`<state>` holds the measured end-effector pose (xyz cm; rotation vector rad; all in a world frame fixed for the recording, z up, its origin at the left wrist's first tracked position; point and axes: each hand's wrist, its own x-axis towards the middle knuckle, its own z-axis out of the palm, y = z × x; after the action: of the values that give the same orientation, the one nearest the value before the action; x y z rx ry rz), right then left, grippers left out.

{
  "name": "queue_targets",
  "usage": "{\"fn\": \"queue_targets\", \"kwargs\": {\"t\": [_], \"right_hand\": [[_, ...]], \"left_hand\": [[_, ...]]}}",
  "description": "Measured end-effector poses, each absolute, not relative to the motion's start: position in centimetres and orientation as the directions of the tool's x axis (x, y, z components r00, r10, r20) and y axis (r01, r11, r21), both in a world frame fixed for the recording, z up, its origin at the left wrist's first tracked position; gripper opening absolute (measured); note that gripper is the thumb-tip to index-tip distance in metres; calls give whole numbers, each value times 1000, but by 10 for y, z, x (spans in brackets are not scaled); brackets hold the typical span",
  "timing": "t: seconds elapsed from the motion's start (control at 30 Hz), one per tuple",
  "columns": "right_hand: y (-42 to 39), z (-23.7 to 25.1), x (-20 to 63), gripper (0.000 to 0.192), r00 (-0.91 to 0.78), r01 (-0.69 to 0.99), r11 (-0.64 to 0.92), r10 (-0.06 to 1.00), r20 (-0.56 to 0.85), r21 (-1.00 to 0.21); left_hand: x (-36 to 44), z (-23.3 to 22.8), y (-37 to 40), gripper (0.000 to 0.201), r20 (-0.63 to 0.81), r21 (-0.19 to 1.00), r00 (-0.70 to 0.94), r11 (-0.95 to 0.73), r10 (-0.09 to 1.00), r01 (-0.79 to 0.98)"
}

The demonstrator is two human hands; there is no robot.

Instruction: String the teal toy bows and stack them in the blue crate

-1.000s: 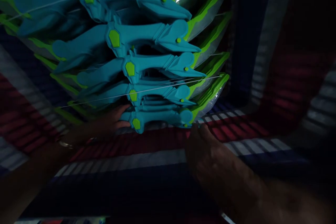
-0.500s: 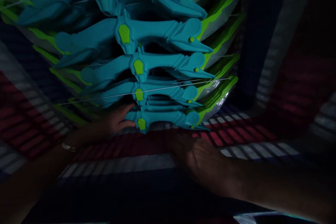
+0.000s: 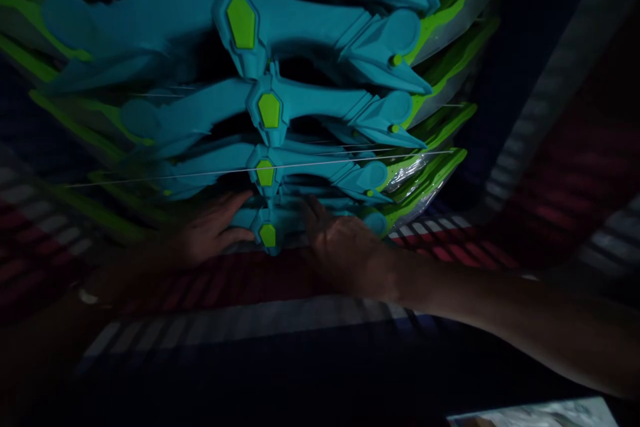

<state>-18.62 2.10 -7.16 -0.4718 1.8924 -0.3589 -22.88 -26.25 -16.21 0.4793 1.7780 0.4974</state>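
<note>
A stack of teal toy bows with green limbs and thin strings rises in front of me. Around the left arm of the lowest toy bow (image 3: 293,221) go the fingers and thumb of my left hand (image 3: 207,230). My right hand (image 3: 345,243) lies over that bow's right arm, its fingers against the teal plastic and partly in shadow. Just above sits another toy bow (image 3: 320,170), its white string (image 3: 320,163) running across the front. Green limbs (image 3: 435,177) with a shiny clear part stick out at the right.
Slotted walls banded in red, white and blue surround the stack, like a large crate (image 3: 450,250). A dark blue band (image 3: 280,360) runs below my hands. At the lower right edge lies a pale, shiny flat item (image 3: 545,413). The light is dim.
My right hand has moved up and left from below the lowest bow onto its right arm. My left hand stays at the left arm. The upper bows appear larger and closer.
</note>
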Motion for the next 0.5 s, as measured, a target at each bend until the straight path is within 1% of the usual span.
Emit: {"fn": "queue_targets", "kwargs": {"t": [0.1, 0.17, 0.23, 0.33, 0.4, 0.5], "right_hand": [[22, -71, -187, 63, -329, -207, 871, -491, -807, -446], [22, -73, -183, 62, -359, -235, 864, -503, -786, -445], [23, -74, -180, 63, -368, -241, 863, -505, -781, -445], [24, -77, -177, 65, -378, -233, 864, -504, -776, -447], [25, -77, -178, 66, -381, -221, 862, -507, -773, -456], [26, -77, -181, 66, -342, -244, 855, -517, -784, -458]], "left_hand": [[-226, -165, -265, 93, -770, 587, -255, 806, 585, 77], [-228, -164, -264, 92, -777, 575, -261, 815, 573, 75], [-232, -161, -260, 91, -790, 568, -231, 819, 569, 74], [-236, -156, -255, 87, -774, 600, -197, 796, 602, 78], [-237, -156, -253, 87, -756, 612, -229, 786, 613, 84], [-236, -157, -252, 91, -768, 596, -235, 799, 596, 79]]}}
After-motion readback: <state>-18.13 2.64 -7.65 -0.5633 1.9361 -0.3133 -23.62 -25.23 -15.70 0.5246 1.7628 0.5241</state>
